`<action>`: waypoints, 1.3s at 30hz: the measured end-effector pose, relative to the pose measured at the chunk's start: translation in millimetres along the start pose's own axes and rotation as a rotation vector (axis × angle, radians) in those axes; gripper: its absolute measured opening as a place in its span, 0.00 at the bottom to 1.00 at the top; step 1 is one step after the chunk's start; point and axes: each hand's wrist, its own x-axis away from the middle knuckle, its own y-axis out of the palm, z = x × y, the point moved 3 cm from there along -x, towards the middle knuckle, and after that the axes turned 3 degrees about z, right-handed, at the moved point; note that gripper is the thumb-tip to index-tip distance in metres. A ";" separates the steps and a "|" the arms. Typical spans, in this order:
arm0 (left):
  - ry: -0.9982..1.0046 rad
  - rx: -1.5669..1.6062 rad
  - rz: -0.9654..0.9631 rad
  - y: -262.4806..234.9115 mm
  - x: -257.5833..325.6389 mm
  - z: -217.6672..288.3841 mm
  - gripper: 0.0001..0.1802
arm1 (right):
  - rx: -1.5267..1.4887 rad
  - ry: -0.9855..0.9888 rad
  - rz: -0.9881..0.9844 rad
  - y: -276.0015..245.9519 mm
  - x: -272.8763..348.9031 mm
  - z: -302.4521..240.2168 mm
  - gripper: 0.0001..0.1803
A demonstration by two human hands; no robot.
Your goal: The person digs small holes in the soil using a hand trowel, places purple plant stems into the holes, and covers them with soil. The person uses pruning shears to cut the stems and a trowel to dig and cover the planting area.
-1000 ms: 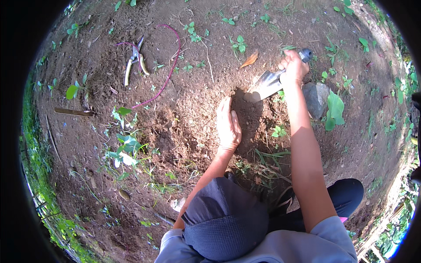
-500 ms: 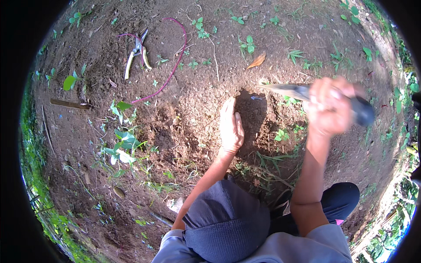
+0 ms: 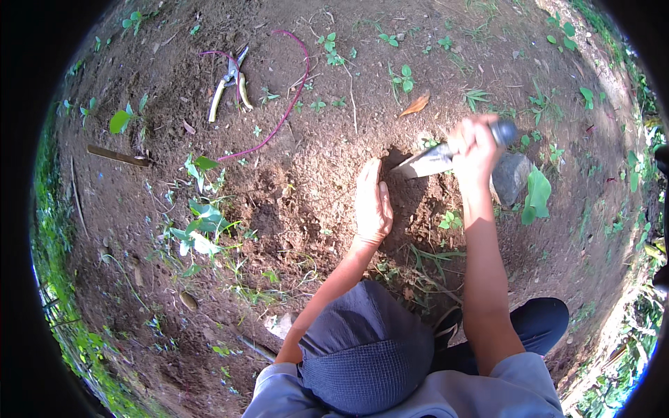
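A person wearing a dark cap (image 3: 366, 352) is working bare-handed over a shallow hole (image 3: 399, 159) in brown soil, the right hand (image 3: 477, 146) driving a metal trowel (image 3: 428, 162). Half a second ago that hand was swinging up and out to the right, badly blurred, with the blade lifted; now it is sitting lower and closer in, and the blade is slanting down to the left, its tip reaching the dark earth of the hole. The grey stone (image 3: 512, 177), covered by the hand in that earlier frame, is showing again beside the right wrist. The left hand (image 3: 373, 202) is keeping its place at the hole's left edge.

The right fingers are curling tightly around the trowel's handle, its dark end jutting out beyond them on the right while the blade is extending from the other side. The left fingers are lying straight and pressed together, the thumb standing slightly off; the trowel's tip is pointing toward them, just beside but apart.

Farther up the ground, pale-handled pruning shears (image 3: 217, 101) are lying beneath a purple cord (image 3: 295, 94), and an orange-brown leaf (image 3: 415, 105) is resting above the trowel.
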 end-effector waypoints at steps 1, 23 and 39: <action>-0.002 0.010 0.000 0.2 -0.2 -0.8 0.24 | -0.040 -0.136 -0.150 -1.7 30.4 -9.4 0.08; -0.024 0.008 0.009 0.2 0.6 -1.8 0.23 | 0.196 0.288 0.099 11.2 -68.2 48.6 0.09; 0.329 -0.330 -0.356 6.2 -26.3 16.6 0.13 | 0.146 -0.298 -0.410 37.8 97.2 -76.3 0.17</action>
